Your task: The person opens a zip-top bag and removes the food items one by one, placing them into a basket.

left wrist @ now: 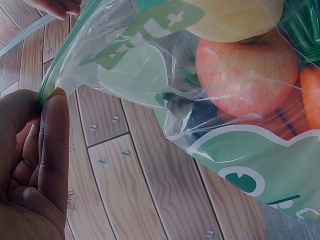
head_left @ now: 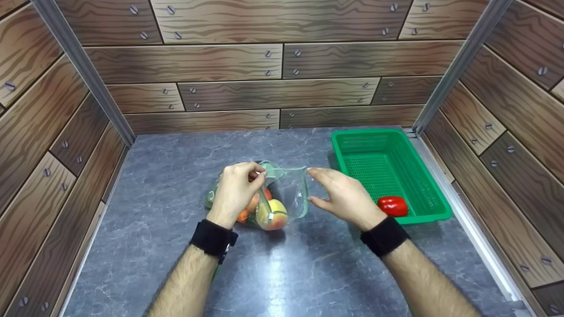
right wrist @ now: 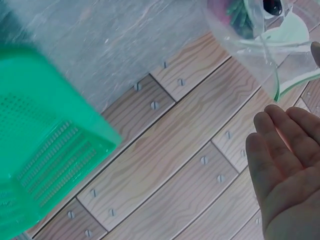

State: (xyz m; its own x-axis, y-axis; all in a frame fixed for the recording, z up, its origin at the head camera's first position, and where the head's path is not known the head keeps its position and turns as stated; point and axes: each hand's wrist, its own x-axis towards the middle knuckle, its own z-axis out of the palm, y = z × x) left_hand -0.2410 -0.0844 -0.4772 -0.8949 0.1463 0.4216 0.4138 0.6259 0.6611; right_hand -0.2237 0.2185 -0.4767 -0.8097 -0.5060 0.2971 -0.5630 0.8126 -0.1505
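Note:
A clear zip bag (head_left: 294, 198) with green printing stands in the middle of the table, its mouth spread open. My left hand (head_left: 235, 189) pinches the bag's green-edged rim (left wrist: 46, 90) between thumb and finger. Beside the opposite corner of the mouth, my right hand (head_left: 348, 196) has its fingers extended, fingertips close to the rim. Inside the bag show a red apple (left wrist: 245, 75), a pale yellow fruit (left wrist: 240, 20), something orange (left wrist: 311, 95) and green stalks (left wrist: 302, 30). Plastic and printing partly hide a dark item low in the bag.
A green plastic basket (head_left: 425, 185) stands at the right of the grey table (head_left: 154, 220). One red bell pepper (head_left: 392, 206) lies at its near end. Wood-patterned walls (head_left: 229, 61) enclose the back and both sides.

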